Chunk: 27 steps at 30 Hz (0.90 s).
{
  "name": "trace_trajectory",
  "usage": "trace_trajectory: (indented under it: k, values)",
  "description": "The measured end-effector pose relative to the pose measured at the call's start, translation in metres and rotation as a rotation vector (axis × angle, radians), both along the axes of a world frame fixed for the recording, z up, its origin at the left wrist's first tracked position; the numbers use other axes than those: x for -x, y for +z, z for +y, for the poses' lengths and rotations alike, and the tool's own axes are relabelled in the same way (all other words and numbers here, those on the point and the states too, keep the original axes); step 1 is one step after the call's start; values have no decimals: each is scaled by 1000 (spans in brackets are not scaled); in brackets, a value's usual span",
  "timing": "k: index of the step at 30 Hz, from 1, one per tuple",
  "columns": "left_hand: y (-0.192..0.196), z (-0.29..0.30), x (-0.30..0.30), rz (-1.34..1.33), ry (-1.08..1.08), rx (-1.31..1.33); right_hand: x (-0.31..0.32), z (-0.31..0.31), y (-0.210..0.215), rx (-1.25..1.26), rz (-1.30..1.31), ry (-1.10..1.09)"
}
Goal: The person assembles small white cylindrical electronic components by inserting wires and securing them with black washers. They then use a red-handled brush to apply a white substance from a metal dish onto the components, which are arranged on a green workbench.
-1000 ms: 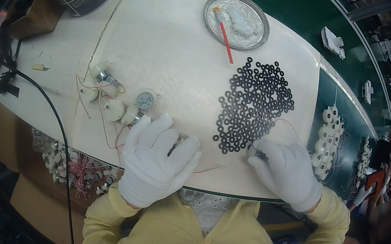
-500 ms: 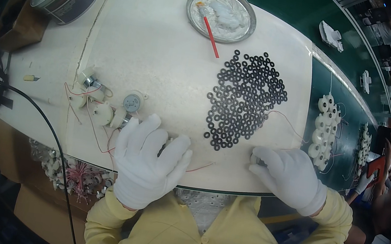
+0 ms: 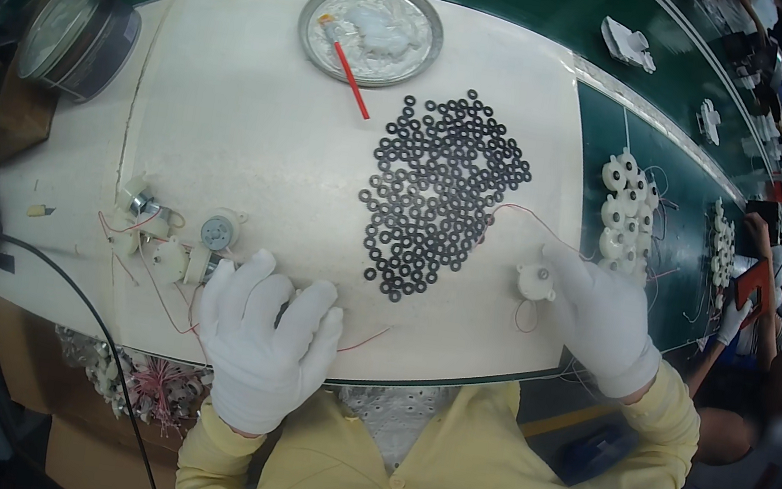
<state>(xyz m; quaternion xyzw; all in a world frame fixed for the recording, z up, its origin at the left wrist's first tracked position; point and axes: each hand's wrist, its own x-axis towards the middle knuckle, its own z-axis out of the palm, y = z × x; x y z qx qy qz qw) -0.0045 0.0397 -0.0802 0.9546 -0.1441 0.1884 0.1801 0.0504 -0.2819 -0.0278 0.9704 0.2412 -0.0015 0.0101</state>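
Part [image 3: 535, 281], white and roundish, lies right of centre in the frame, just left of the nearer right hand [image 3: 601, 314], whose grip I cannot tell; left hand [image 3: 263, 345], lower left, half-curls, its hold hidden.

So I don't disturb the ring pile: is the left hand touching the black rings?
Apart. The head view shows a strip of white table between the left hand and the nearest black rings.

Our right hand [image 3: 606, 319] has shifted rightward, farther from the black rings [image 3: 444, 197]. We now see a white motor [image 3: 534, 283] uncovered just beside it.
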Motion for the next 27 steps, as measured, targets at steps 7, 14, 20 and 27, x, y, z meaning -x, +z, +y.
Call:
trace_trajectory:
  k: [7,14,20,27]
  values:
    - [-1,1,1,-4,-16,-2,-1,13,17,-82,94,-78]
    - [2,-5,0,2,-29,-15,4,4,19,-80,96,-33]
    - [6,-6,6,71,-5,-51,15,-39,112,-327,167,-358]
    - [4,-10,5,29,12,-81,-23,-150,86,-156,70,-465]
